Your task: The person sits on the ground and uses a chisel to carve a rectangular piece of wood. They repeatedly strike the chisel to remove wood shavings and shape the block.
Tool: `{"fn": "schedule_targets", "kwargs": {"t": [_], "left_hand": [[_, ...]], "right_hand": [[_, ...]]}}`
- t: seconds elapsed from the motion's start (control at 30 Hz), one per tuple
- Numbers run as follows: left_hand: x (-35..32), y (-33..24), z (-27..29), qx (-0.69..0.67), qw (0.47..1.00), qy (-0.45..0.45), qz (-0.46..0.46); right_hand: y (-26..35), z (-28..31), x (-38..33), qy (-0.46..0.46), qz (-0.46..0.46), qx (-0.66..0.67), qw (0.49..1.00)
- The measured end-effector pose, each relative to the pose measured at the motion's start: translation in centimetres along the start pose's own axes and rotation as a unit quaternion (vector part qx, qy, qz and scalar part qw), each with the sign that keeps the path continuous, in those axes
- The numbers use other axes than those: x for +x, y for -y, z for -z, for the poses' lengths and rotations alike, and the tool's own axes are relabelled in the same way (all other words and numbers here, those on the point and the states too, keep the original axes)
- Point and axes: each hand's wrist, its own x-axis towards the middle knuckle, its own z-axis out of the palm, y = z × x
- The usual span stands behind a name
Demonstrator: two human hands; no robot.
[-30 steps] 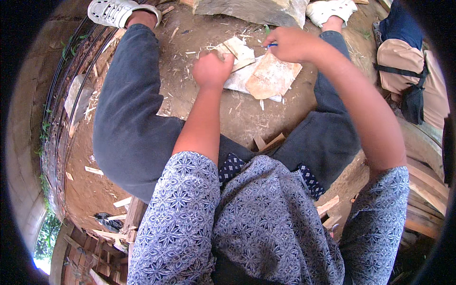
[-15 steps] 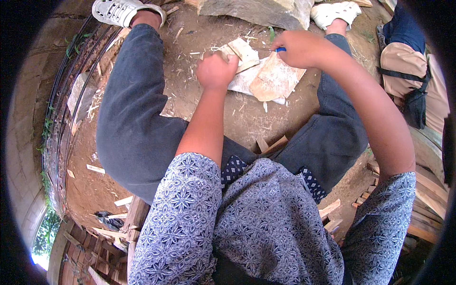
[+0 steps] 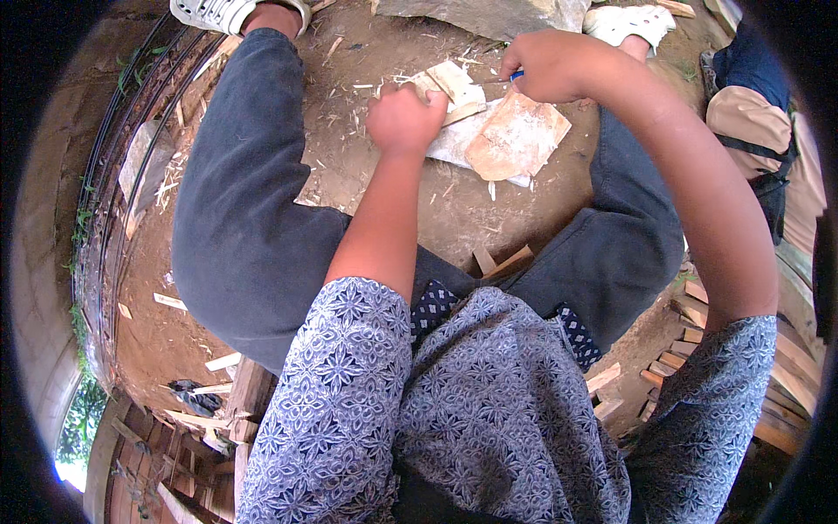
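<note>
My left hand [image 3: 405,120] is closed round the near left end of a pale wood piece [image 3: 458,86]. In my right hand [image 3: 559,66] is a small tool with a blue handle [image 3: 517,76]. Its thin shaft points left toward the wood piece; the grip hides most of the handle, and I cannot tell the tool's kind. Below the hands, a flat tan wooden slab [image 3: 517,144] lies partly over a whitish flat slab [image 3: 449,148] on the dirt. The wood piece rests at the whitish slab's far left side.
Wood shavings [image 3: 362,86] litter the dirt around the work. Beyond it stands a large grey stone [image 3: 489,16]. My legs flank the spot. Split wood sticks [image 3: 681,349] are stacked at the right, near a seated person's tan trousers [image 3: 746,122]. Black cables [image 3: 105,201] run along the left.
My right hand has shifted a little farther away and toward the left, its wrist bending more. The left hand keeps its grip on the wood piece. The whole view has tilted slightly.
</note>
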Motion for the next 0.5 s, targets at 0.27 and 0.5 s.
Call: {"fn": "schedule_targets", "kwargs": {"t": [0.27,0.5], "left_hand": [[0.3,0.2,-0.3,-0.001,1.000,0.011,0.003],[0.0,-0.3,0.4,-0.018,0.999,0.043,0.003]], "right_hand": [[2.2,-0.6,1.0,0.012,-0.072,-0.044,0.996],[0.4,-2.9,3.2,0.004,-0.078,0.076,0.994]]}}
